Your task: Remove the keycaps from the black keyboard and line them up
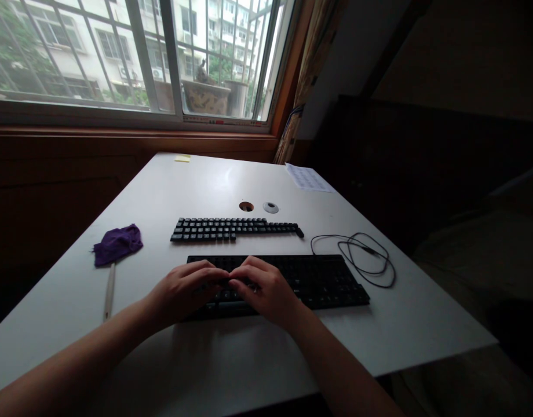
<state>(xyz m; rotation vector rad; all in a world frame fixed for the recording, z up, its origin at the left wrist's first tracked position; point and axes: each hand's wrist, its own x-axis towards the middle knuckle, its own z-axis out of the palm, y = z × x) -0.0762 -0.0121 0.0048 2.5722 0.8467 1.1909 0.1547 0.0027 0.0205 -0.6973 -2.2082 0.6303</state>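
A black keyboard [331,281] lies across the near part of the table. Both my hands are over its left half, and their fingertips meet there. My left hand [179,289] has its fingers drawn together in a pinch, resting on or just over the keys. Coming in from the other side, my right hand [266,286] pinches at the same spot. Whatever is between the fingertips is hidden. Behind the keyboard, loose black keycaps [210,229] stand in rows, set out like a keyboard layout.
Left of the keycaps is a purple cloth [117,244], with a pale thin stick-like tool [109,292] below it. A coiled black cable [371,252] lies at the right. Farther back are a round hole [246,207], its grey cover [270,207], a printed sheet [309,178] and yellow notes [182,158].
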